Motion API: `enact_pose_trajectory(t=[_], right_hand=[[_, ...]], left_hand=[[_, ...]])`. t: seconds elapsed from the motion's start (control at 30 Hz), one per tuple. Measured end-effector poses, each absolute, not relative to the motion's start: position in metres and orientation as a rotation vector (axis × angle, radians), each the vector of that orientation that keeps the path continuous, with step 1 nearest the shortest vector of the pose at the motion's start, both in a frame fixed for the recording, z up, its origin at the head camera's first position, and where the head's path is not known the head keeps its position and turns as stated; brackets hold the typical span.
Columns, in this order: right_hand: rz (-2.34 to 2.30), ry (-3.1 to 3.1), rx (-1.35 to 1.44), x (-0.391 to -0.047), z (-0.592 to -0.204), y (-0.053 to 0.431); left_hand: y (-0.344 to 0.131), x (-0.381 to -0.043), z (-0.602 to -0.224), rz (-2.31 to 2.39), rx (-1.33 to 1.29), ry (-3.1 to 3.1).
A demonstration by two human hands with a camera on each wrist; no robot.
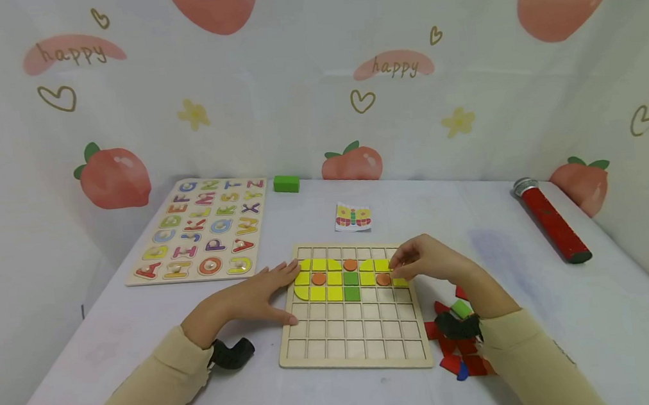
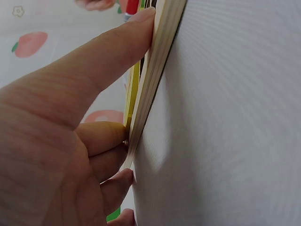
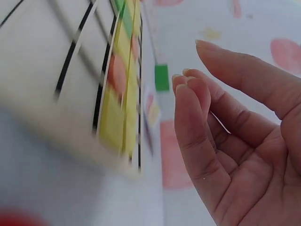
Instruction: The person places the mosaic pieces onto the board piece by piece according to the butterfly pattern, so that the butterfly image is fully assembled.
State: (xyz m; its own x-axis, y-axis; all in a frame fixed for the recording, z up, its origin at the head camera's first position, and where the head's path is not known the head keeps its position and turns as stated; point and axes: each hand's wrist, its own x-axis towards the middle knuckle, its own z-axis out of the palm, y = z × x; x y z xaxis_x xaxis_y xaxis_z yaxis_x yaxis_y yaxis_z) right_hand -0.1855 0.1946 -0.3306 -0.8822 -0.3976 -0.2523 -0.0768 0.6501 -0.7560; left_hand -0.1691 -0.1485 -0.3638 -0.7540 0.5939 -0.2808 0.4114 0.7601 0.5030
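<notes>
A wooden grid board [image 1: 337,349] lies on the table, its upper rows partly filled with yellow tiles [image 1: 318,293], orange discs [image 1: 350,265] and green squares [image 1: 352,294]. My left hand [image 1: 254,297] rests along the board's left edge, thumb and fingers spread. In the left wrist view, the thumb [image 2: 108,54] touches the board's side [image 2: 157,70]. Over the board's upper right is my right hand [image 1: 430,259], near a yellow tile and an orange disc [image 1: 383,279]. The right wrist view shows its fingers [image 3: 195,127] loosely bent, the thumb apart, and nothing between them.
Mostly red loose pieces [image 1: 447,346] lie beside the board, partly under the right forearm. A small butterfly picture card [image 1: 353,217] stands behind it. An alphabet board [image 1: 200,233] and green block [image 1: 286,184] are back left; a red cylinder [image 1: 555,224] lies right.
</notes>
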Motion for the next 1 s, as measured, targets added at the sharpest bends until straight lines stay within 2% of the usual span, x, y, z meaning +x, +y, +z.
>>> enact_pose_trajectory(t=[0.33,0.67,1.0], right_hand=[[-1.069,2.577,-0.175,-0.168,-0.333,0.257],[-0.983,2.598,-0.103,-0.146,-0.341,0.309],[-0.955,2.573,-0.03,-0.141,-0.353,0.331]], left_hand=[[-0.148,-0.168,-0.362,0.583,0.75,2.524],[-0.147,-0.169,-0.363,0.567,0.758,2.525],[-0.148,-0.169,-0.363,0.57,0.756,2.528]])
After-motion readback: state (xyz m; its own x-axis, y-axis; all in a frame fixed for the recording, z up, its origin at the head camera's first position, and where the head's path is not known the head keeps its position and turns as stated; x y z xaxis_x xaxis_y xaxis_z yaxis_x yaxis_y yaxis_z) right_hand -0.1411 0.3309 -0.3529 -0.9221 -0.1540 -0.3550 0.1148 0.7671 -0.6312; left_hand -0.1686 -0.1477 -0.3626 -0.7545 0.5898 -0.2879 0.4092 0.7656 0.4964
